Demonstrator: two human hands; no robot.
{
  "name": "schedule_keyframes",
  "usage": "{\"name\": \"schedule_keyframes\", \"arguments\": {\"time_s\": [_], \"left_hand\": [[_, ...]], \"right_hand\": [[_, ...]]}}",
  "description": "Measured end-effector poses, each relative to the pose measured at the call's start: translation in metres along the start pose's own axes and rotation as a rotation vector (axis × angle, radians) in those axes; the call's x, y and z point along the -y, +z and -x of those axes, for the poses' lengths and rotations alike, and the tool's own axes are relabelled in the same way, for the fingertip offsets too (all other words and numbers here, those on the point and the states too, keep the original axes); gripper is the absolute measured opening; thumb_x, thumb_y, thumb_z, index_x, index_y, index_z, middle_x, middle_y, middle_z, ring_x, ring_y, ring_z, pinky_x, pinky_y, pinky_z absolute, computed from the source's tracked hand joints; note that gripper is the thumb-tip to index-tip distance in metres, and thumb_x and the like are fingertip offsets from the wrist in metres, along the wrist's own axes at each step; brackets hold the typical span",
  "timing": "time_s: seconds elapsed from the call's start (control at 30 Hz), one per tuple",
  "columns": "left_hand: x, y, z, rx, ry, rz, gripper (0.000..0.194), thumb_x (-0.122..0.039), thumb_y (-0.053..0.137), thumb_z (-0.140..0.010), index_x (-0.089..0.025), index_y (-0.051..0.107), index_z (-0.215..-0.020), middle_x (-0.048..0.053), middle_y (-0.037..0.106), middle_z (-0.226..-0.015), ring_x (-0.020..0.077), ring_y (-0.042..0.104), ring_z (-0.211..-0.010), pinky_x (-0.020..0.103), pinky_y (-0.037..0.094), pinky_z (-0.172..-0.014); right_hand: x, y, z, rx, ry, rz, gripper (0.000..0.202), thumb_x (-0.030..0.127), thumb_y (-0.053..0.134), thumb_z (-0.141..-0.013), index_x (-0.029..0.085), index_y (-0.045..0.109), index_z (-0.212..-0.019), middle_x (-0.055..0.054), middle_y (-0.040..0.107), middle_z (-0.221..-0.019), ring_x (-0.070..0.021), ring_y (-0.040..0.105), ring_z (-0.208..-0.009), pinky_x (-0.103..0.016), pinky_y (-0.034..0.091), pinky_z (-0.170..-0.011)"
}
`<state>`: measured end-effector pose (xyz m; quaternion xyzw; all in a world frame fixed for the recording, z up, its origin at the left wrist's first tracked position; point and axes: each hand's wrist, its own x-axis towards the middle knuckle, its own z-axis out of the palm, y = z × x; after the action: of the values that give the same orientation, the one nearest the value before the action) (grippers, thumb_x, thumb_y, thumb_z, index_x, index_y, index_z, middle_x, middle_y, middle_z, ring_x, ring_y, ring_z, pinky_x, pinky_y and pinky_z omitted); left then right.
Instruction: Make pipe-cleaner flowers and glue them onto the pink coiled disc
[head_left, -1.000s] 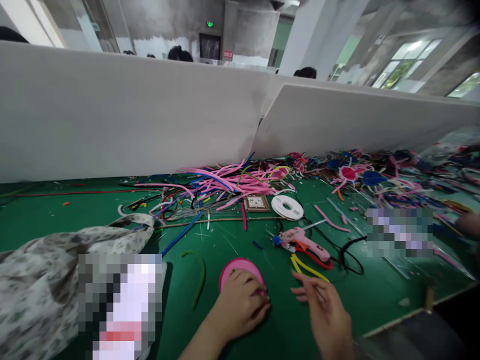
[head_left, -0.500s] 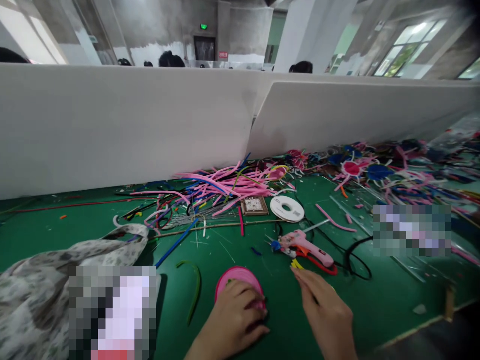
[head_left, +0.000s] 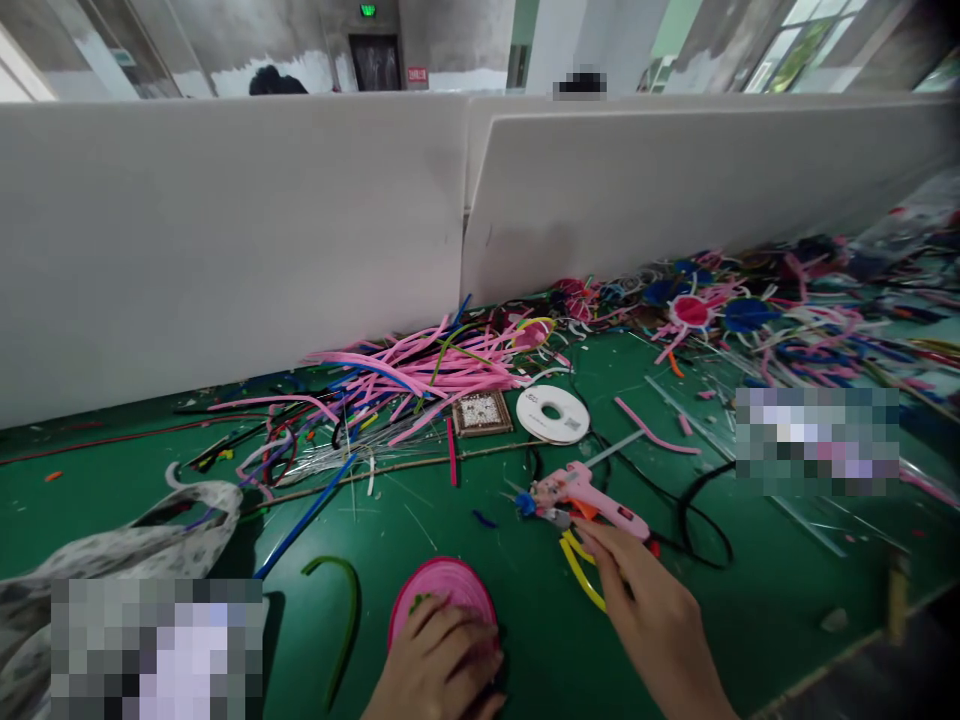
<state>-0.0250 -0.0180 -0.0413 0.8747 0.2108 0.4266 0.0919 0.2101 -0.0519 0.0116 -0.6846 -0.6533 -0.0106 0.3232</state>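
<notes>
My left hand (head_left: 442, 655) rests over a round pink disc (head_left: 450, 580) with a darker rim, fingers bent on its top; a bit of green shows beside the fingertips. My right hand (head_left: 645, 600) has its fingers pressed together at the pink glue gun (head_left: 607, 507), near a yellow looped strip (head_left: 577, 575); what lies between the fingertips is partly hidden. The glue gun has a blue tip and a clear stick in its back. A curved green strip (head_left: 346, 620) lies left of the disc.
Behind are a white spool (head_left: 553, 414), a small framed tray (head_left: 481, 413) and a heap of pink strips (head_left: 420, 370). Black cable (head_left: 686, 510) curls at the right. Patterned cloth (head_left: 142, 540) lies at the left. White panels (head_left: 225, 250) stand behind the green table (head_left: 420, 510).
The view has shifted. My right hand has moved closer to the glue gun, and more of the yellow strip shows beside it. My left hand stays on the pink disc.
</notes>
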Motion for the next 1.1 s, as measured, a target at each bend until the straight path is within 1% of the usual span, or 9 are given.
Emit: {"name": "schedule_keyframes", "arguments": {"time_s": [0.17, 0.27, 0.37, 0.47, 0.6, 0.7, 0.87, 1.0, 1.1], "left_hand": [[0.0, -0.017, 0.004, 0.064, 0.0, 0.067, 0.035, -0.041, 0.061, -0.082, -0.02, 0.063, -0.109, 0.004, 0.075, -0.092, 0.0173, 0.069, -0.086, 0.033, 0.039, -0.102], [-0.012, -0.026, -0.004, 0.107, -0.342, 0.204, 0.068, -0.032, 0.069, -0.075, -0.021, 0.04, -0.136, 0.014, 0.061, -0.125, 0.0252, 0.058, -0.115, 0.036, 0.047, -0.096], [-0.029, -0.021, -0.03, 0.071, -0.624, 0.49, 0.097, -0.031, 0.075, -0.07, -0.028, 0.016, -0.146, 0.013, 0.043, -0.143, 0.0276, 0.044, -0.128, 0.041, 0.044, -0.1], [-0.038, -0.007, -0.058, 0.129, -0.807, 0.813, 0.078, -0.023, 0.068, -0.076, -0.025, 0.028, -0.144, 0.009, 0.067, -0.117, 0.0216, 0.066, -0.102, 0.034, 0.053, -0.087], [-0.032, -0.002, -0.073, 0.143, -0.935, 0.808, 0.034, -0.022, 0.066, -0.077, -0.019, 0.067, -0.111, 0.006, 0.077, -0.081, 0.0203, 0.072, -0.073, 0.027, 0.056, -0.067], [-0.018, -0.018, -0.071, 0.023, -1.029, 0.747, 0.016, -0.027, 0.069, -0.076, -0.021, 0.075, -0.09, 0.005, 0.077, -0.085, 0.0202, 0.071, -0.079, 0.024, 0.055, -0.071], [0.019, -0.068, -0.064, -0.318, -1.221, 0.799, 0.03, -0.032, 0.073, -0.073, -0.02, 0.071, -0.1, 0.007, 0.076, -0.092, 0.0178, 0.071, -0.084, 0.021, 0.054, -0.07], [0.04, -0.097, -0.067, -0.654, -1.158, 0.825, 0.041, -0.031, 0.075, -0.071, -0.021, 0.067, -0.109, 0.005, 0.075, -0.097, 0.0157, 0.07, -0.09, 0.018, 0.053, -0.072], [0.044, -0.102, -0.072, -0.654, -1.074, 0.79, 0.04, -0.03, 0.075, -0.071, -0.022, 0.067, -0.109, 0.005, 0.075, -0.099, 0.0161, 0.07, -0.091, 0.021, 0.053, -0.075]], "right_hand": [[0.018, -0.007, 0.004, -0.015, 0.145, -0.17, 0.018, 0.026, 0.048, -0.09, 0.025, 0.063, -0.099, -0.002, 0.073, -0.094, -0.0168, 0.071, -0.083, -0.024, 0.057, -0.075], [0.039, -0.006, 0.005, -0.013, 0.144, -0.37, 0.015, 0.023, 0.053, -0.088, 0.024, 0.062, -0.099, -0.001, 0.074, -0.086, -0.015, 0.072, -0.074, -0.021, 0.058, -0.07], [0.059, -0.004, 0.007, 0.053, 0.048, -0.559, 0.016, 0.017, 0.055, -0.086, 0.024, 0.062, -0.098, 0.0, 0.074, -0.084, -0.0136, 0.072, -0.071, -0.018, 0.058, -0.066], [0.069, -0.006, 0.009, 0.012, 0.032, -0.627, 0.017, 0.015, 0.057, -0.084, 0.025, 0.063, -0.096, 0.0, 0.074, -0.085, -0.0143, 0.072, -0.073, -0.018, 0.059, -0.066], [0.062, -0.017, 0.012, -0.101, 0.15, -0.603, 0.014, 0.018, 0.062, -0.08, 0.024, 0.064, -0.093, -0.001, 0.074, -0.084, -0.0158, 0.072, -0.073, -0.019, 0.059, -0.067], [0.048, -0.026, 0.018, -0.119, 0.254, -0.6, 0.011, 0.022, 0.063, -0.08, 0.023, 0.064, -0.091, -0.002, 0.074, -0.081, -0.0162, 0.072, -0.071, -0.019, 0.059, -0.068], [0.023, -0.031, 0.032, -0.159, 0.436, -0.596, 0.017, 0.03, 0.068, -0.075, 0.02, 0.063, -0.088, -0.005, 0.074, -0.078, -0.0185, 0.073, -0.07, -0.02, 0.06, -0.066], [0.018, -0.024, 0.036, -0.161, 0.474, -0.576, 0.021, 0.035, 0.068, -0.075, 0.019, 0.063, -0.086, -0.006, 0.073, -0.076, -0.0193, 0.072, -0.069, -0.022, 0.06, -0.064], [0.028, -0.012, 0.036, -0.075, 0.353, -0.515, 0.018, 0.036, 0.064, -0.079, 0.02, 0.065, -0.088, -0.004, 0.073, -0.076, -0.0168, 0.071, -0.064, -0.022, 0.059, -0.063]]}}
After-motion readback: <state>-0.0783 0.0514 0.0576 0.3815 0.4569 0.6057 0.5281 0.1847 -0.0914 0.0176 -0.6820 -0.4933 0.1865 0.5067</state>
